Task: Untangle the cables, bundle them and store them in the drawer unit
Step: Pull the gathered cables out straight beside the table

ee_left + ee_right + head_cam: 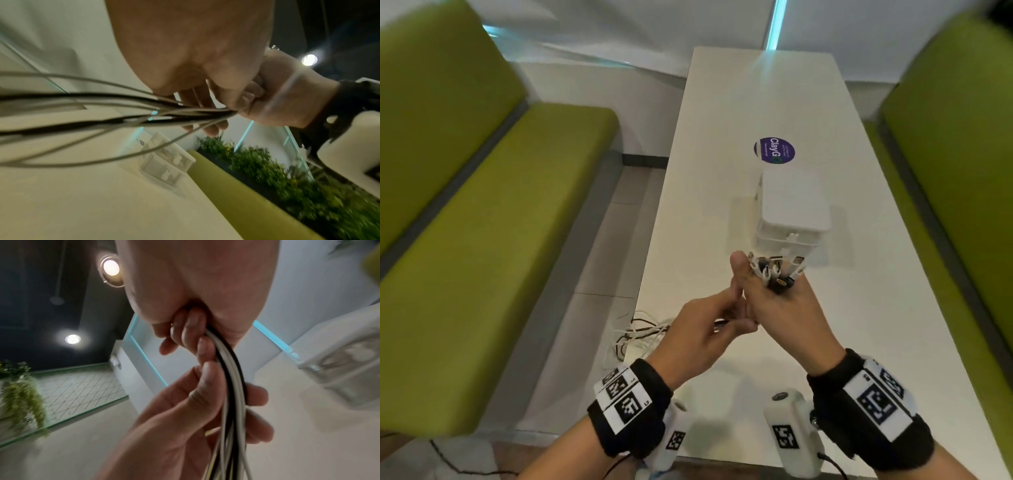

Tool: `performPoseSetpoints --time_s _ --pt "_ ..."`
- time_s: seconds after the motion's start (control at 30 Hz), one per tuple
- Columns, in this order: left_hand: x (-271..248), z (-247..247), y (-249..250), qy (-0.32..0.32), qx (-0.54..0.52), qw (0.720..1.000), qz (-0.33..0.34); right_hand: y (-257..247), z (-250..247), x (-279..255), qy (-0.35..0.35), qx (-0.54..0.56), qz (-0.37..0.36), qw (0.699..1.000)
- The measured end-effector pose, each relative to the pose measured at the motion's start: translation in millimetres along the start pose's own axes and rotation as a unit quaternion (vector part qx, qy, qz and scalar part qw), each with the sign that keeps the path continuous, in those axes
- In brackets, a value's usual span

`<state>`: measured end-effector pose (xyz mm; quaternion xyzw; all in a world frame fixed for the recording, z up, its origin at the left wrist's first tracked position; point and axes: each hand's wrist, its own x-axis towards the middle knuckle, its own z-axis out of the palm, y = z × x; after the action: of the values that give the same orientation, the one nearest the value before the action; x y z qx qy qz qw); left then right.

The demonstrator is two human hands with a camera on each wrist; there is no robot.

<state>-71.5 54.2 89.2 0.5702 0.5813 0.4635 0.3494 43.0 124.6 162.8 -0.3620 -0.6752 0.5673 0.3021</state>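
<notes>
**Around my table**

A white table (722,192) runs up the middle of my head view, with a round purple sticker (774,151) on it. Green benches sit at the left (482,222) and the right edge (962,120). Blurred greenery (287,175), perhaps a planter, fills the left wrist view's lower right.

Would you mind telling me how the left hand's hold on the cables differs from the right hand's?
The right hand grips the cables just below their plugs, which stick up out of its fist; the left hand holds them lower, where loose lengths trail off the table edge. The right hand is raised nearer the drawer unit; the left sits lower, closer to the person. Both hold the same mix of white and black cables.
</notes>
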Motion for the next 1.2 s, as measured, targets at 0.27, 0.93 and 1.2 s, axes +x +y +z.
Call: performPoseSetpoints --time_s 0.27,0.93,1.2 --pt "1.3 85.0 -7.5 -0.026 0.113 0.991 0.062 50.8 -73.5 -34.4 0.024 0.04 0.065 0.997" --pt "-39.2 118.4 3.5 -0.04 0.267 0.955 0.125 72.1 -99.8 -95.2 0.045 0.286 0.078 0.954" --pt "-35.0 69.6 -43.2 -0.022 0.338 0.934 0.112 78.7 -102.4 -85.0 0.072 0.297 0.048 0.951"
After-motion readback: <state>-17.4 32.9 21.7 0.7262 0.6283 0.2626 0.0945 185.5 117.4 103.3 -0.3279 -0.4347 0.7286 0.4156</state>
